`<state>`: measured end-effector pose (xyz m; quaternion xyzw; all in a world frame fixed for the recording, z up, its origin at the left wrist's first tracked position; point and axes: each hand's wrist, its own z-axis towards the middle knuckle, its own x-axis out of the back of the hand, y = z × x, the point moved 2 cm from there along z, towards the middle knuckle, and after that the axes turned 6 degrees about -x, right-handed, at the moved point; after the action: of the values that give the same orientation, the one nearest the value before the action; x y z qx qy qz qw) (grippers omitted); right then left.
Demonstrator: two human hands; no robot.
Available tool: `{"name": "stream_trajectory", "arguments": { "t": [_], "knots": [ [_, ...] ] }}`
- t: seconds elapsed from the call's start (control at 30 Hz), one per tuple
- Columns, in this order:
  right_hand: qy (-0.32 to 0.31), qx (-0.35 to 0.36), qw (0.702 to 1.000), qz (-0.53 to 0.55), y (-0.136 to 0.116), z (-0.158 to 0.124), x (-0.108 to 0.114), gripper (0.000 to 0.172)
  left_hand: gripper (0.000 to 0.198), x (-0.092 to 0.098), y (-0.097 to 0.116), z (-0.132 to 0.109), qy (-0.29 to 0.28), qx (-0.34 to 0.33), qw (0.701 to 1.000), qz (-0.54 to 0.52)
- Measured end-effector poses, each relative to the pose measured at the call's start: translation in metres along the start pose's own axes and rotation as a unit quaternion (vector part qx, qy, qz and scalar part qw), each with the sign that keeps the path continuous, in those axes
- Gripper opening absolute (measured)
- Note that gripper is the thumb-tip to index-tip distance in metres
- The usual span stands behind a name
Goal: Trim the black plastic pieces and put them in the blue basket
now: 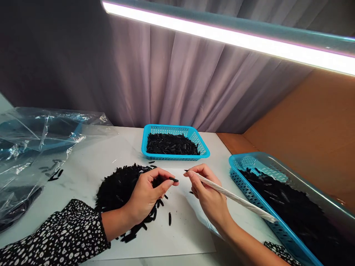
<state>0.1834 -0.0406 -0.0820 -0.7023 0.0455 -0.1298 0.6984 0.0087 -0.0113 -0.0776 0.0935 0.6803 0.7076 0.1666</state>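
My left hand point(146, 194) pinches a small black strip point(173, 179) between thumb and fingertips, above a white sheet point(183, 229). A long, thin tool with a whitish wrapped handle point(241, 199) and a dark pointed tip is gripped in my right hand point(212, 199), much like a pen. Its tip points toward the strip, with a small gap between them. Beside and partly behind my left hand lies a heap of black strips point(116, 188). One loose strip point(169, 218) rests on the sheet between my hands. The tool's exact kind is unclear.
Behind the sheet stands a blue perforated basket point(173, 157) holding black strips. A larger blue basket point(249, 192), also filled with them, is at my right. Clear plastic bags point(41, 136) lie at the left. A lit tube lamp point(222, 35) crosses overhead; cardboard point(307, 114) stands at right.
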Motion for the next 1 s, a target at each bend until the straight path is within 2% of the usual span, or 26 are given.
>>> {"name": "stream_trajectory", "arguments": {
  "t": [0.07, 0.17, 0.3, 0.4, 0.53, 0.6, 0.67, 0.73, 0.8, 0.9, 1.0],
  "knots": [
    [-0.023, -0.027, 0.999, 0.029, 0.003, 0.002, -0.001, 0.032, 0.017, 0.0, 0.0, 0.001, 0.006, 0.007, 1.0, -0.003],
    [-0.07, -0.025, 0.997, 0.012, 0.004, 0.0, -0.005, 0.043, 0.017, 0.0, -0.001, 0.002, 0.011, 0.011, 1.0, 0.011],
    [-0.137, 0.006, 0.99, -0.023, 0.002, -0.007, -0.014, 0.041, 0.017, 0.001, -0.002, 0.003, 0.003, 0.009, 0.999, 0.035],
    [-0.111, 0.057, 0.989, -0.08, -0.007, 0.001, -0.017, 0.036, 0.022, 0.001, -0.003, 0.003, 0.002, 0.026, 1.0, -0.001],
    [0.008, 0.14, 0.966, -0.216, -0.03, 0.051, -0.01, 0.03, 0.031, -0.002, -0.006, 0.004, -0.018, 0.109, 0.987, -0.118],
    [0.027, 0.146, 0.959, -0.241, -0.04, 0.086, -0.006, 0.024, 0.033, -0.003, -0.007, 0.005, -0.031, 0.131, 0.98, -0.148],
    [0.027, 0.152, 0.95, -0.27, -0.045, 0.115, -0.003, 0.011, 0.037, -0.003, -0.009, 0.006, -0.043, 0.133, 0.979, -0.149],
    [0.014, 0.154, 0.943, -0.294, -0.047, 0.13, 0.0, 0.003, 0.038, -0.003, -0.009, 0.006, -0.054, 0.13, 0.98, -0.14],
    [0.014, 0.153, 0.937, -0.314, -0.045, 0.129, 0.005, 0.009, 0.035, -0.003, -0.01, 0.006, -0.061, 0.125, 0.982, -0.131],
    [0.008, 0.143, 0.931, -0.336, -0.035, 0.102, 0.015, 0.022, 0.028, -0.001, -0.01, 0.007, -0.055, 0.113, 0.985, -0.121],
    [-0.074, 0.12, 0.922, -0.362, -0.014, 0.059, 0.024, 0.026, 0.024, 0.001, -0.011, 0.008, -0.035, 0.112, 0.987, -0.11]
  ]
}}
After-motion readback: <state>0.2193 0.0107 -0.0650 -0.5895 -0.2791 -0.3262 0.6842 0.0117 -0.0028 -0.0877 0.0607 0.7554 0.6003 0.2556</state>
